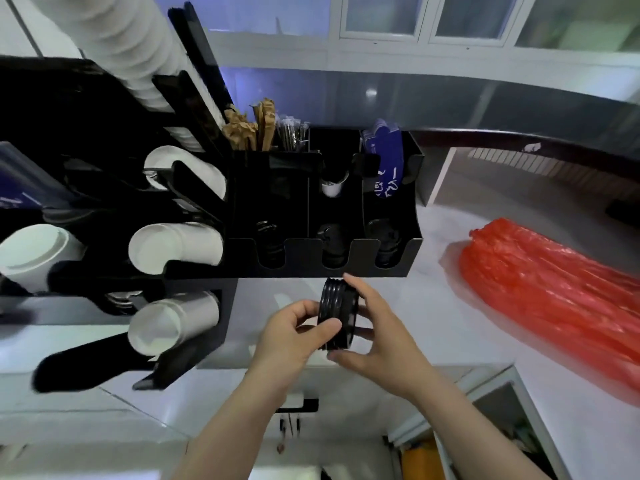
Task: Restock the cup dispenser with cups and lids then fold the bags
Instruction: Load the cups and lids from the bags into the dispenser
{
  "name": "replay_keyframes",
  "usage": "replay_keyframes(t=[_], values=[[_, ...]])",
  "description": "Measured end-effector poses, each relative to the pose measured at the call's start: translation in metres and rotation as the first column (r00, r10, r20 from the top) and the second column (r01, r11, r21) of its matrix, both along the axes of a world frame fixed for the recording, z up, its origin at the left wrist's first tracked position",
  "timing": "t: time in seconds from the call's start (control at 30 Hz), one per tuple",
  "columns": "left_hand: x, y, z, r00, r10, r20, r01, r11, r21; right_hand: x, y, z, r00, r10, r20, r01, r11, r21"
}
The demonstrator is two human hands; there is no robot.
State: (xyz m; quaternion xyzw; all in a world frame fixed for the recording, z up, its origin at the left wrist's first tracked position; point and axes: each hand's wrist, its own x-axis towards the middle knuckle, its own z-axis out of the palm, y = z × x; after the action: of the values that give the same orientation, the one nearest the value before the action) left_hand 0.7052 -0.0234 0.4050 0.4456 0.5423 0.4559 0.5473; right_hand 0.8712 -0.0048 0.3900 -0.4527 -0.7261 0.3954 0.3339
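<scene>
A short stack of black lids (pixel 337 311) is held on edge between both hands, just in front of the black cup dispenser (pixel 311 258). My left hand (pixel 291 336) grips the stack's near left side with thumb and fingers. My right hand (pixel 375 332) clasps its right face and lower rim. The dispenser's three front slots hold black lids (pixel 332 242). White cup stacks (pixel 175 247) poke out of its left side, with another cup stack (pixel 173 322) below. A red plastic bag (pixel 554 299) lies long on the white counter at the right.
Brown stirrers and wrapped straws (pixel 263 129) stand in the dispenser's back compartments, blue sleeves (pixel 384 161) in the right one. A tall white cup stack (pixel 138 53) rises at top left. A steel counter rail (pixel 519 109) runs behind. An open cabinet (pixel 502 427) sits below right.
</scene>
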Motion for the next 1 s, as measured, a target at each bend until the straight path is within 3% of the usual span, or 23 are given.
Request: replay_keyframes(t=[0.4,0.53,0.7,1.0], values=[[-0.006,-0.136,0.037,0.999,-0.046,0.022,0.043,0.992,0.117,-0.009,-0.130,0.020,0.995,-0.022,-0.094,0.032,0.995,0.099],[-0.031,-0.176,0.048,1.000,0.009,0.021,-0.012,0.985,0.171,-0.038,-0.164,0.034,0.994,0.008,-0.106,0.008,0.988,0.154],[-0.076,-0.207,0.058,0.993,0.089,0.078,-0.105,0.967,0.231,-0.092,-0.182,0.062,0.996,0.089,-0.020,-0.079,0.951,0.297],[-0.231,-0.205,0.050,0.958,0.248,0.143,-0.276,0.933,0.232,-0.260,-0.163,0.062,0.985,0.155,0.080,-0.171,0.944,0.283]])
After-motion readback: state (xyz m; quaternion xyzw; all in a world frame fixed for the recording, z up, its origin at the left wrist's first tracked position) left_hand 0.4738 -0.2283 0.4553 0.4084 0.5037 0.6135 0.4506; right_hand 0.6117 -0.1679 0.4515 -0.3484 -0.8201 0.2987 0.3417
